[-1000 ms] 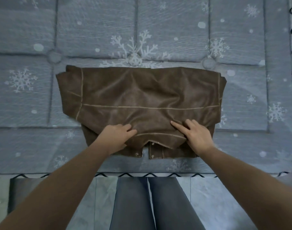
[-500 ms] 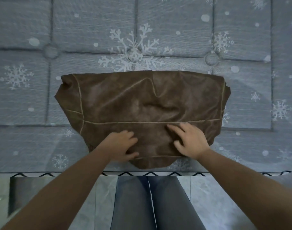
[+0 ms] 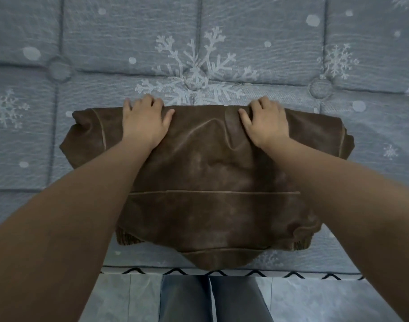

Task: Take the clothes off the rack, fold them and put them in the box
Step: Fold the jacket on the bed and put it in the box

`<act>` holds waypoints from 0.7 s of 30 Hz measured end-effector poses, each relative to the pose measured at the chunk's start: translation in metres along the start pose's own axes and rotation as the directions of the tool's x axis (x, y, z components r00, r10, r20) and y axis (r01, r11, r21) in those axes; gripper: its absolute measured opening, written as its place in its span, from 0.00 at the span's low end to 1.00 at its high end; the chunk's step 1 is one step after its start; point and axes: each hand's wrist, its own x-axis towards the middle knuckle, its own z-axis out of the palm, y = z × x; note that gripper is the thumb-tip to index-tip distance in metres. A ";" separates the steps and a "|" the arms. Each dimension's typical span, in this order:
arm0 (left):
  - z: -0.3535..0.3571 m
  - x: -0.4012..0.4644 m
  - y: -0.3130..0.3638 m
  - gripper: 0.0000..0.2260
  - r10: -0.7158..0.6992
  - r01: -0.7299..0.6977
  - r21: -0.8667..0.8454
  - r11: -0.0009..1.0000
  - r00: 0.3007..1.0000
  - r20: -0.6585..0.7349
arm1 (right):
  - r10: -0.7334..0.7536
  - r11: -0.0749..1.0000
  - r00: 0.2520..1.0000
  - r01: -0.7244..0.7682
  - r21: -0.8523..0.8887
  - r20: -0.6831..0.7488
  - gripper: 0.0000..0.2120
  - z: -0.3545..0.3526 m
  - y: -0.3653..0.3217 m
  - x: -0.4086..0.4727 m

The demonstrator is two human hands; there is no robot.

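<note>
A brown jacket (image 3: 212,177) is seen from above, laid flat and folded into a wide bundle on a grey-blue mattress (image 3: 245,43) patterned with white snowflakes. Its near edge hangs slightly over the mattress edge. The left hand (image 3: 144,119) and right hand (image 3: 265,122) are placed palm-down on the far edge of the jacket, well apart. The fingers of both are curled over that far edge, the thumbs spread on top, so the edge appears to be gripped, though what lies under the fingertips cannot be seen. The hold looks suited to pressing the fold flat or drawing the far edge toward the body. A crease is raised between the hands. No box or rack is visible.
</note>
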 end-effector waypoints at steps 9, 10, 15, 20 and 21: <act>0.005 0.007 -0.024 0.24 0.068 -0.060 0.049 0.997 0.982 -0.178 | -0.139 0.982 0.958 0.101 -0.156 -0.250 0.26 0.004 0.033 0.008; 0.007 0.008 -0.022 0.24 0.031 -0.024 0.038 0.999 0.984 -0.177 | -0.100 0.989 0.966 0.070 -0.132 -0.237 0.26 0.006 0.032 0.009; 0.006 -0.009 0.003 0.22 0.088 -0.094 -0.010 0.995 0.960 -0.267 | -0.025 0.998 0.958 0.041 0.051 -0.285 0.24 0.009 0.006 -0.018; 0.035 -0.041 0.022 0.27 0.191 -0.197 -0.046 0.979 0.975 -0.110 | 0.097 0.989 0.985 -0.080 0.120 -0.144 0.28 0.040 0.008 -0.065; 0.039 -0.040 0.021 0.27 0.175 -0.181 -0.064 0.981 0.980 -0.091 | 0.189 0.977 0.976 -0.176 0.120 -0.108 0.29 0.044 0.017 -0.069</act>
